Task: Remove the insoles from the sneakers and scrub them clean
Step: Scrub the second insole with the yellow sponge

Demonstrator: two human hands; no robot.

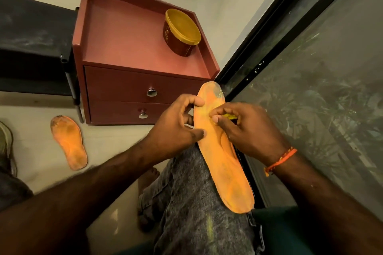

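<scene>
An orange insole (222, 163) lies along my jeans-covered thigh, toe end pointing away from me. My left hand (176, 128) grips its left edge near the toe, thumb on top. My right hand (246, 128) presses a small yellow scrubbing pad (229, 116) against the insole's upper right part; most of the pad is hidden under the fingers. A second orange insole (69, 143), dirty at the toe, lies flat on the pale floor to the left. Part of a sneaker (5, 141) shows at the left edge.
A dark red two-drawer cabinet (132, 89) stands ahead against the wall. On its top sits a round maroon tub with a yellow lid (182, 32). A black-framed glass pane (310, 68) runs along the right. A dark shelf (35, 47) is at the left.
</scene>
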